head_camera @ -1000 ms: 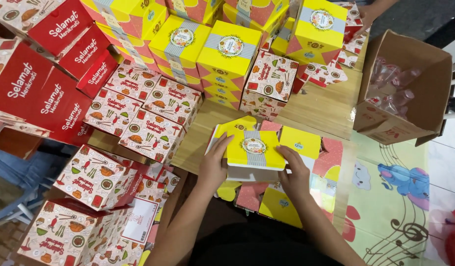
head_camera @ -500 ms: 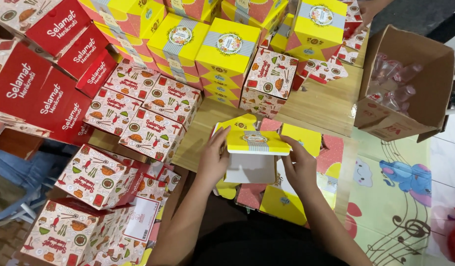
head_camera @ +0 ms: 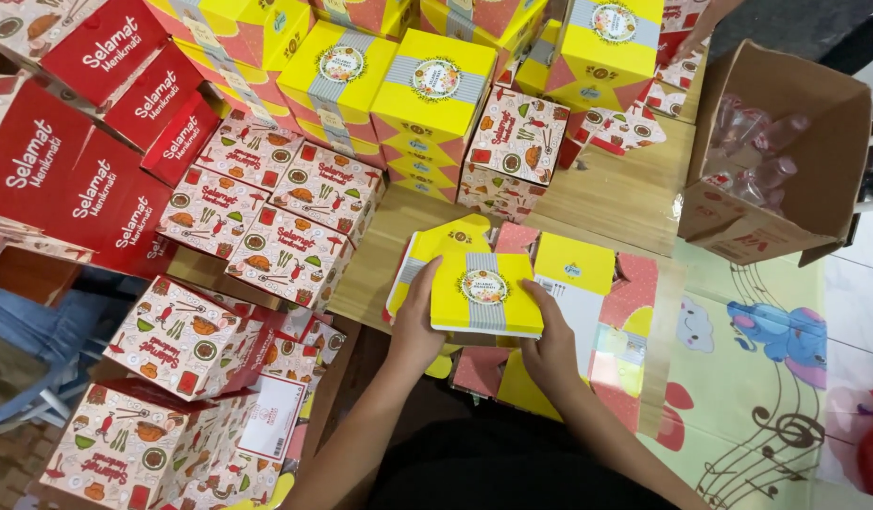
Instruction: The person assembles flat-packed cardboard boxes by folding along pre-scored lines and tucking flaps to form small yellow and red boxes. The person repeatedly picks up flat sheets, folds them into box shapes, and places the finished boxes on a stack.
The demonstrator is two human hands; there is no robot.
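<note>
Nearby, stacked yellow boxes (head_camera: 434, 90), cardboard carton (head_camera: 814, 132)

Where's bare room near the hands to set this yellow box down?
The bare wood tabletop between the stacked boxes and the cardboard carton is free. The mat to the right is also bare. Under the yellow box, held by left hand and right hand, flat boxes crowd the surface.

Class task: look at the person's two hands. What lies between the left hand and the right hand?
In the head view, a yellow box with a grey band lies between the left hand and right hand; both touch it.
</note>
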